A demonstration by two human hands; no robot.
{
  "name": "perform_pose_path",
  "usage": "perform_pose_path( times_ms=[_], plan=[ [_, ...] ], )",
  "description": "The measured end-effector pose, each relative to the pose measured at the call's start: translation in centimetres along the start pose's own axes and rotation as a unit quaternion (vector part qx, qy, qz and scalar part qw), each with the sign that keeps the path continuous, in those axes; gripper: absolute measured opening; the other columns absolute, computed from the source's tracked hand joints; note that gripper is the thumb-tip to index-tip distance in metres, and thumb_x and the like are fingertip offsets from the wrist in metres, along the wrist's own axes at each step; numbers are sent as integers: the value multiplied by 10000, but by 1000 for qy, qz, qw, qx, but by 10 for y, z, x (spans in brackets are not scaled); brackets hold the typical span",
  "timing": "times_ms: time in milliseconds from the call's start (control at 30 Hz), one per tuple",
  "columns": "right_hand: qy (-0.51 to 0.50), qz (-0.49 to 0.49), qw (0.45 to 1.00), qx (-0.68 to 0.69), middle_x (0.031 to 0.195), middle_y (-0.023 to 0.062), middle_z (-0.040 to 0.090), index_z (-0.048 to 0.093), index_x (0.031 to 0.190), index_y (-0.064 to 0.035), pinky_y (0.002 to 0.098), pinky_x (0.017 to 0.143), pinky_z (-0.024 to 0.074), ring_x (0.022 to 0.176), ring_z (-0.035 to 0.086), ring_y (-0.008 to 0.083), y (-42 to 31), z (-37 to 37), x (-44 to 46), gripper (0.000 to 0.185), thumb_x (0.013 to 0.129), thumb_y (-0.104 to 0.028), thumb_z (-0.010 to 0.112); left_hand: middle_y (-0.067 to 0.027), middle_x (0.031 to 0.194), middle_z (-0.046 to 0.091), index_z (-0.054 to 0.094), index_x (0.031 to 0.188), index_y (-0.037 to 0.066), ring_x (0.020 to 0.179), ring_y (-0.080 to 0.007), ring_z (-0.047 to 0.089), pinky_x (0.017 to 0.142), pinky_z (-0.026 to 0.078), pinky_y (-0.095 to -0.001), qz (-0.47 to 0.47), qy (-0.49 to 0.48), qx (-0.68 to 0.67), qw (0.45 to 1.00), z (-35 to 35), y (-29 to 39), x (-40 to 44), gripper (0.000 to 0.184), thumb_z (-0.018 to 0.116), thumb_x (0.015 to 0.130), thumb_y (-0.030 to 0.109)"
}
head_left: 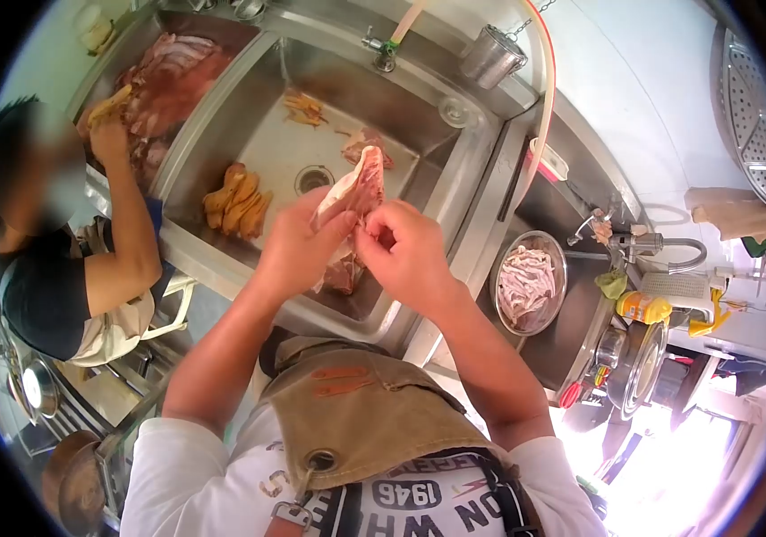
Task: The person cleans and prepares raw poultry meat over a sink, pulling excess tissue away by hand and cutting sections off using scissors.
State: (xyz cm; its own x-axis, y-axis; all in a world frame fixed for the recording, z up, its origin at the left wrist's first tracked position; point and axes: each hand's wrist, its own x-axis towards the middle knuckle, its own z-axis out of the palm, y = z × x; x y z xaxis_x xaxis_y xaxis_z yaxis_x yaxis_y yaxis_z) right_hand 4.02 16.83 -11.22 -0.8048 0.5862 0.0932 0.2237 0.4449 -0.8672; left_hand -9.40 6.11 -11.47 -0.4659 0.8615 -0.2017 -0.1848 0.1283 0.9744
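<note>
Over the steel sink (222,116), my left hand (298,246) is closed around a piece of raw meat (361,183) with pale skin and red flesh. My right hand (405,255) pinches the lower edge of the same piece, its fingertips partly hidden. Below my hands lies another dark red chunk of meat (344,274). A further red piece (367,143) rests behind the held one. To the left in the basin sit yellowish poultry pieces (235,201), and a small yellow bunch (304,107) lies near the back wall, by the drain (314,179).
At left, a seated co-worker (70,251) reaches into a neighbouring basin of raw meat in reddish water (177,85). A steel bowl of pale strips (526,285) stands at right. A tap (385,55), hanging metal bucket (493,55) and hose (548,98) border the sink.
</note>
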Motion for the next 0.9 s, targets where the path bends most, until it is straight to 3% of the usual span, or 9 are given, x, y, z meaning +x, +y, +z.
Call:
perform_pose_path(
  times_ms=[67,167,267,367,467,567,667,733,900],
  plan=[
    [-35,122,991,51,800,138,636,578,912,-23,352,605,499,682,638,255,0,-3,2,137,831,-64,681,-38,1154,664,590,1294,-42,1034,-84,576,910,472,-264,3,1,17,1000,-2,-1,2,396,610,928,108],
    [13,123,977,171,840,23,652,598,860,0,227,575,452,696,561,47,-2,-1,5,80,904,-35,656,-48,1148,670,586,1300,-33,1028,-86,581,913,473,-267,13,13,58,998,-4,-4,3,398,616,928,106],
    [-5,134,974,182,720,33,637,633,886,24,253,570,455,666,564,61,9,3,5,100,907,-73,647,-91,1100,680,585,1284,-19,988,-119,604,889,482,-285,36,25,109,993,-3,6,0,381,617,920,89],
    [-88,104,991,-10,675,109,631,643,911,42,310,585,472,632,596,136,-13,-13,11,146,906,-102,614,-158,1013,688,596,1236,-8,905,-194,643,838,500,-316,78,40,130,988,1,5,0,341,617,905,72],
    [-120,80,987,-64,714,194,623,617,872,49,393,597,478,637,630,282,-7,-8,13,164,874,-112,589,-187,1014,681,599,1224,-7,892,-236,653,826,503,-321,109,39,151,982,0,0,1,332,620,903,75],
    [-82,-45,983,-161,736,206,620,585,812,32,454,595,472,675,608,396,2,2,13,135,836,-101,589,-198,976,682,607,1209,-8,870,-256,658,809,505,-323,96,58,164,980,2,1,1,324,627,899,87],
    [-109,-89,971,-193,724,173,602,549,770,-6,483,595,476,688,599,404,10,6,13,135,808,-115,617,-183,917,691,622,1180,-9,831,-234,655,784,506,-325,50,84,166,981,0,-3,4,306,630,898,108],
    [-142,-115,953,-242,716,148,591,545,762,-30,466,595,496,673,607,372,14,7,12,136,805,-125,633,-172,880,694,635,1154,-11,800,-213,646,767,506,-329,57,82,158,982,-5,-12,9,287,630,900,122],
    [-163,-217,920,-282,699,98,577,540,750,-56,416,586,528,650,624,304,23,3,15,154,792,-141,662,-95,845,686,659,1070,-42,753,-147,613,700,497,-313,-59,30,64,996,-15,-16,16,238,633,902,124]
  ],
)
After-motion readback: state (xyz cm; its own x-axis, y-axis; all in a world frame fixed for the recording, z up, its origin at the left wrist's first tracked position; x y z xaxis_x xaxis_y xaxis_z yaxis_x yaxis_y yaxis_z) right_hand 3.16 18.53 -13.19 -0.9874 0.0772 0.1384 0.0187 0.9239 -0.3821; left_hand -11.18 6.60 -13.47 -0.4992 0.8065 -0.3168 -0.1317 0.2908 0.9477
